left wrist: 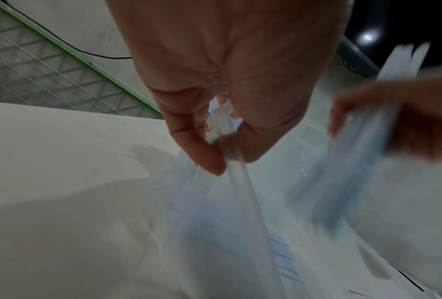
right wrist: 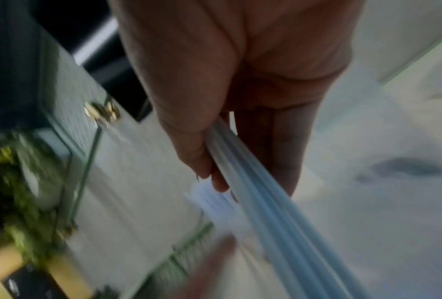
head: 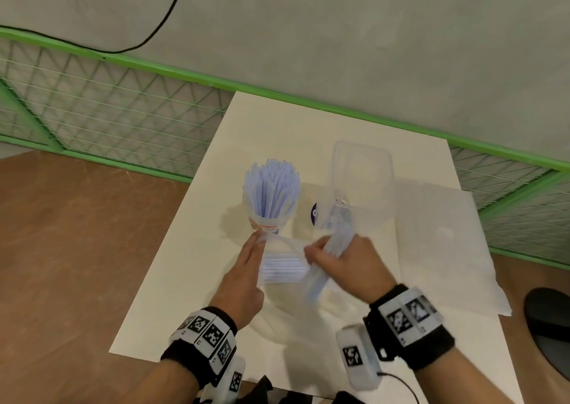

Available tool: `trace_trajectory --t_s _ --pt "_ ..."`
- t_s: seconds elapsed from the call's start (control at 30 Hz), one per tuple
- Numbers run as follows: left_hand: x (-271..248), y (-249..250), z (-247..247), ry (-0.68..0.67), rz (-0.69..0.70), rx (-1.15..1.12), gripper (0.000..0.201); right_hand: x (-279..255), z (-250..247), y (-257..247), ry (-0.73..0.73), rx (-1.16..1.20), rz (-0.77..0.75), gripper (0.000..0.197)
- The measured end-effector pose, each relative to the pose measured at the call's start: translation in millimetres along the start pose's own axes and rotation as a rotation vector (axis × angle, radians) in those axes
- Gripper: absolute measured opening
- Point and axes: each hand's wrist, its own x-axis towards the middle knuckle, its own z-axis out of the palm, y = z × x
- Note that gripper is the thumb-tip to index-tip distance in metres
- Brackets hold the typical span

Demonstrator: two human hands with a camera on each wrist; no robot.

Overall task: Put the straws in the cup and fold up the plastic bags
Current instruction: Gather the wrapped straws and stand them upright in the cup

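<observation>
- The right hand (head: 345, 260) is curling its fingers and thumb round a bundle of straws (right wrist: 263, 202), whose long axis is running from near the table up towards the cup (head: 268, 215).
- The cup is standing up-left of that hand, already crowded with straws (openings showing at the top), so the bundle probably needs tipping upright before going in.
- The left hand (head: 246, 277) is pinching the mouth of the plastic bag (left wrist: 230, 153) just below the cup; more straws are lying inside it.
</observation>
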Motion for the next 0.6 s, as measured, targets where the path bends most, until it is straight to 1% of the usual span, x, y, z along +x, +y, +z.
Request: trace_trajectory --t_s 0.07,0.17,0.33,0.43,0.53,0.57,0.6 --pt "-1 -1 1 -0.006 0.001 -0.003 0.102 14 -25 -32 0.1 0.171 -0.065 0.019" --pt "-2 -1 1 -0.02 -0.018 0.015 0.099 39 -41 -66 0.159 0.3 -0.136 0.017" --pt "-4 1 0 -0.015 0.012 0.005 0.1 86 -34 -88 0.267 0.205 -0.199 0.02" --pt "-5 2 -1 -0.015 0.006 0.001 0.098 104 -19 -84 0.255 0.137 -0.18 0.021" --pt "-5 1 -1 -0.012 0.004 -0.005 0.098 108 0 -75 0.193 0.14 -0.181 0.02" --pt "-5 1 -1 -0.012 0.005 -0.007 0.098 108 4 -72 0.172 0.159 -0.197 0.024" --pt "-5 1 -2 -0.013 0.001 -0.006 0.098 106 6 -70 0.164 0.17 -0.22 0.036"
